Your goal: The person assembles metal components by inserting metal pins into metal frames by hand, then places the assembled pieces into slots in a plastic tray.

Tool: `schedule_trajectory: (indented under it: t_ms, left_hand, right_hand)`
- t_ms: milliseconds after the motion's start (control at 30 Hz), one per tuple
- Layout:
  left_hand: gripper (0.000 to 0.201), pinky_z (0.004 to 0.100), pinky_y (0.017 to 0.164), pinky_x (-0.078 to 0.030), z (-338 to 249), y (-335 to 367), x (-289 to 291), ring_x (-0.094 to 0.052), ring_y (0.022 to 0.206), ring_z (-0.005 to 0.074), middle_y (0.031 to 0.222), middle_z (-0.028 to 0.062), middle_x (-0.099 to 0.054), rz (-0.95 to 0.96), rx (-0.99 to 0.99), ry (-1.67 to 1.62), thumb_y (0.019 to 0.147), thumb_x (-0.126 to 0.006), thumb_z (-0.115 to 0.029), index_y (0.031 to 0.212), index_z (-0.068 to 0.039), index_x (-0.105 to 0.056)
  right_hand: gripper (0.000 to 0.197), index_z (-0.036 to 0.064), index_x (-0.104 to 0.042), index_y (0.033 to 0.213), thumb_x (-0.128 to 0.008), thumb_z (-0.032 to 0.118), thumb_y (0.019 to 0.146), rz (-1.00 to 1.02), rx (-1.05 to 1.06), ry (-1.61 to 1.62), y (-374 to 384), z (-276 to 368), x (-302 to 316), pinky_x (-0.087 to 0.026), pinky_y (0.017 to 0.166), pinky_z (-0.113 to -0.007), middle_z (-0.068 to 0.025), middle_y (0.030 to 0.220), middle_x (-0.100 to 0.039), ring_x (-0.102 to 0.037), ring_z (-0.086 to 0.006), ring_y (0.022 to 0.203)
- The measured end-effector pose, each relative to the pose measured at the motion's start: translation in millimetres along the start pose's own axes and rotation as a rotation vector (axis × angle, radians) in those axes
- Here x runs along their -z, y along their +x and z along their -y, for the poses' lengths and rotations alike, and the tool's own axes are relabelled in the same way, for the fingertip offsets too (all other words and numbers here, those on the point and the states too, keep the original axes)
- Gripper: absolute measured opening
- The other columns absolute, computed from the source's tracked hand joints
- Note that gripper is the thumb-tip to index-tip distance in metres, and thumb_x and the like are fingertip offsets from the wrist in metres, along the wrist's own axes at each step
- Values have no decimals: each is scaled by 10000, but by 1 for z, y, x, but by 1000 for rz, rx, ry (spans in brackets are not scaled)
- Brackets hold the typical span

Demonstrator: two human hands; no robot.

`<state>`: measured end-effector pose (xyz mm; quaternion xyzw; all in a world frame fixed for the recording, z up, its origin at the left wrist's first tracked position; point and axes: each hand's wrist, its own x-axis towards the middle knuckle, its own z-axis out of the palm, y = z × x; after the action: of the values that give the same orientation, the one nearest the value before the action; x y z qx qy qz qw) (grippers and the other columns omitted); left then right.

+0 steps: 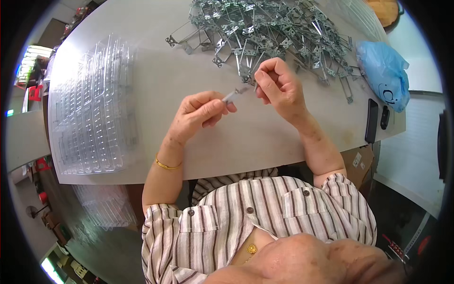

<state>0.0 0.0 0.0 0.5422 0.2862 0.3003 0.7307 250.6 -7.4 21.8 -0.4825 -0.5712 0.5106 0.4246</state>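
Over the middle of the table, my left hand point(201, 110) pinches a small metal bracket point(232, 95) between thumb and forefinger. Its free end points up and to the right, towards my other hand. My right hand point(283, 92) is closed in a pinch a short way from that end. A thin sliver shows at its fingertips, too small to name. Just beyond both hands lies a tangled heap of wire-and-plate metal brackets point(265, 35), some of them spilling towards me.
Stacked clear plastic trays point(94, 109) cover the table's left side, with more trays point(105, 206) below its edge. At the right lie a blue plastic bag point(384, 75), a dark phone point(371, 120) and a small black object point(385, 117). A cardboard box point(360, 163) stands below the right edge.
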Motion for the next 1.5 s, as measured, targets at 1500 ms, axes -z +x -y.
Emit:
schedule_trajectory:
  t_ms: [1500]
  left_hand:
    - [285,210,709,-465,0,1,-12,-550,827,59,1109,51,-655,-277,-142,314,887,-755,-40,1124,-20,-597]
  right_hand:
    - [149,28,-600,1066,-538,162,1050,159,243,368,-6,-12,-20,-554,777,-270,-115,1199,-595,-667,-117,894]
